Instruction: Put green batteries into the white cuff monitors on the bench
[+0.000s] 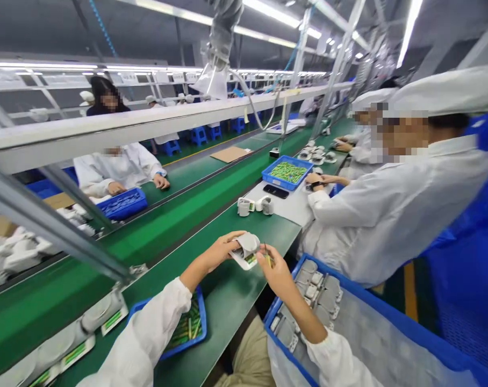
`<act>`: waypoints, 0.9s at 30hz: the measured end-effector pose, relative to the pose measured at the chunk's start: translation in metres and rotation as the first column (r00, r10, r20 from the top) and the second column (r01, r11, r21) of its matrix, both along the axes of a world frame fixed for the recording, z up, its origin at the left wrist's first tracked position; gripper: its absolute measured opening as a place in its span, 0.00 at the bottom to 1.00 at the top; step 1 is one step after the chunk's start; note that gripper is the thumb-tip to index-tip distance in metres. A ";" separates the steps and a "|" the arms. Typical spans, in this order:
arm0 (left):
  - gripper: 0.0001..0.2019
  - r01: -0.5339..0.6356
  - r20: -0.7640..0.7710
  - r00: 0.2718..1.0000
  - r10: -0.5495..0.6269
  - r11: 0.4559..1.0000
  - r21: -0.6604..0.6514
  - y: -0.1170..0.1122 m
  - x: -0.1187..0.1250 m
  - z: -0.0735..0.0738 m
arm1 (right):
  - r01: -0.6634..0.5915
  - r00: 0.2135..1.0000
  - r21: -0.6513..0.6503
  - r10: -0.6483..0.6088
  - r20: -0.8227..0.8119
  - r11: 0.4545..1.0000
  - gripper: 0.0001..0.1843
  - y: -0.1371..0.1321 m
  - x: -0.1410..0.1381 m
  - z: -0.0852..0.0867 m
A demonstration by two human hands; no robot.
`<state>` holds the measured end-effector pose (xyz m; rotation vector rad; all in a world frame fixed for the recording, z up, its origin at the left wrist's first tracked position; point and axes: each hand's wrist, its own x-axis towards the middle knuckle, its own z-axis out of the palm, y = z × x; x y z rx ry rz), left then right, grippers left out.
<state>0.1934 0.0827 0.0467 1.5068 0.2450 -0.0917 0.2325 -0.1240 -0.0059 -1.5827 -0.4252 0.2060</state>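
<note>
My left hand [223, 251] is closed around a white and grey plastic housing [248, 248], held above the green bench. A green strip shows inside the housing's open lower side. At the housing's right edge, my right hand [275, 269] pinches a thin yellowish piece [268, 260]; its exact kind is too small to tell. Under my left forearm stands a blue tray [203, 317] of green and yellow strips, partly covered by the sleeve. Several similar housings [66, 352] with green strips line the bench at lower left.
Two white housings [255, 206] stand ahead on the bench. Right of my legs is a blue crate [383, 317] with grey housings. A co-worker [373, 199] sits at right, near a blue tray [282, 184] of green pieces and a black phone [276, 191]. A metal post [66, 226] slants at left.
</note>
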 end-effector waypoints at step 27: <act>0.27 -0.906 -0.134 0.264 0.955 0.198 -0.374 -0.014 -0.241 -0.033 | -0.235 0.372 -0.913 0.898 0.233 0.334 0.28 0.077 -0.207 0.049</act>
